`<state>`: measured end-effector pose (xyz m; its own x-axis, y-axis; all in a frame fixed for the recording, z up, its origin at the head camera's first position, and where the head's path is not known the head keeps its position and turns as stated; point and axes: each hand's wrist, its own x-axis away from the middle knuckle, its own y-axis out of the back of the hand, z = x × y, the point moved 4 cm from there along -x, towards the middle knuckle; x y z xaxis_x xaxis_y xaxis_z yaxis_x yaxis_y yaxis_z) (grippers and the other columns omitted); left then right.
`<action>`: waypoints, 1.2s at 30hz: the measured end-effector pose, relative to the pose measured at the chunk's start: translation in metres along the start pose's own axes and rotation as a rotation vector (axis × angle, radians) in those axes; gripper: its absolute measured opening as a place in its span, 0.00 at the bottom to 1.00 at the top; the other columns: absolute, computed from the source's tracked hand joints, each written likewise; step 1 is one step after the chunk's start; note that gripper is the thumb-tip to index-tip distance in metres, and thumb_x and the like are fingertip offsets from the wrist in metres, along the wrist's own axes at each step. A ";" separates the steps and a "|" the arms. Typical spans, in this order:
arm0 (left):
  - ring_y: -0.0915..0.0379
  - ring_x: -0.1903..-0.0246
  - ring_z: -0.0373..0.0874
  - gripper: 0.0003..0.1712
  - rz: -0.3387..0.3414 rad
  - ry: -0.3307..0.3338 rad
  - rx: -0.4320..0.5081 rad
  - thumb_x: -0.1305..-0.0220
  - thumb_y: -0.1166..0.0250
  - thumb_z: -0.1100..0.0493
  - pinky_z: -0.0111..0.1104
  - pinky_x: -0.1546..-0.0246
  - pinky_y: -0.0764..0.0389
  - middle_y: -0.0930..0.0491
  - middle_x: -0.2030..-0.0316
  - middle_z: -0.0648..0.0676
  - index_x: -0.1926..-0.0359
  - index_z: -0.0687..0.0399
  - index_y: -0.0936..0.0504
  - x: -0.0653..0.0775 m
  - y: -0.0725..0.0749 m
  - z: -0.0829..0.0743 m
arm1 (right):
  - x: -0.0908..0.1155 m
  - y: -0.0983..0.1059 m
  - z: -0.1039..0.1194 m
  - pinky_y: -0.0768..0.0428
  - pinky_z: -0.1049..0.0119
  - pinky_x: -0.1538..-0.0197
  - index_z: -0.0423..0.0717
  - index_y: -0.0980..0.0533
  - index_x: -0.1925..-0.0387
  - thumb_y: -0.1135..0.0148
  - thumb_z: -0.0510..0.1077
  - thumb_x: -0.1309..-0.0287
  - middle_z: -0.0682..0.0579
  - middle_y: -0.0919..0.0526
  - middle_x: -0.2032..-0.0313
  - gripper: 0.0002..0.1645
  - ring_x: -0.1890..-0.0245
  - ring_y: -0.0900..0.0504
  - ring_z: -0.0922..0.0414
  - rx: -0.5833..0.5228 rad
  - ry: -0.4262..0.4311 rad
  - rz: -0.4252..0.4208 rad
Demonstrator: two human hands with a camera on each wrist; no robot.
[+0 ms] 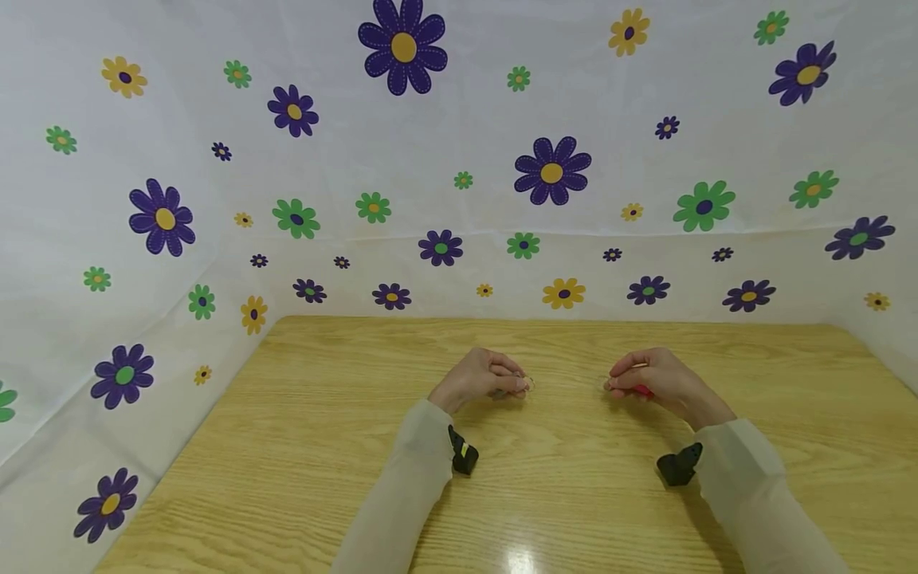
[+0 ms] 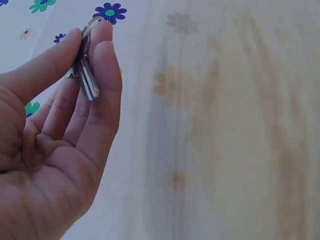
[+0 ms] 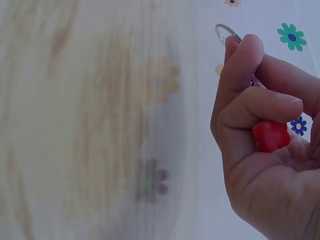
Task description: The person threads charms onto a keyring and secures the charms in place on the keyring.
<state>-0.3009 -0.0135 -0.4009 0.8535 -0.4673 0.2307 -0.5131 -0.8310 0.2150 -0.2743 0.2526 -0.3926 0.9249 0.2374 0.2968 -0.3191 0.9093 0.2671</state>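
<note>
In the head view my left hand (image 1: 480, 375) hovers over the middle of the table. Its thumb and fingers pinch a metal key (image 2: 88, 80), whose blade points down in the left wrist view; the thumb partly hides its head, and a thin ring (image 1: 531, 383) juts out past the fingertips. My right hand (image 1: 661, 380), a short gap away, holds a keychain with a red charm (image 3: 271, 136). Curled fingers press that charm near the palm, while a metal split ring (image 3: 228, 27) sticks out above the index fingertip. The two rings are apart.
Both hands are above a wooden table (image 1: 323, 414). A white cloth with printed flowers (image 1: 473, 119) stands behind the table and along its left side. Small black cameras (image 1: 464, 458) sit at both wrists below the sleeves.
</note>
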 end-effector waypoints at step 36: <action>0.15 0.72 0.41 0.11 -0.015 -0.029 0.055 0.38 0.33 0.63 0.35 0.65 0.15 0.13 0.63 0.63 0.56 0.64 0.17 0.005 -0.015 -0.003 | 0.009 -0.022 0.000 0.22 0.74 0.74 0.44 0.21 0.64 0.41 0.36 0.36 0.56 0.12 0.68 0.03 0.74 0.18 0.64 -0.187 0.042 0.053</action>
<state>-0.2887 -0.0023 -0.4000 0.8635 -0.4629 0.2002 -0.4955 -0.8528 0.1651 -0.2592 0.2351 -0.3955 0.9171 0.2969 0.2661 -0.3269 0.9420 0.0760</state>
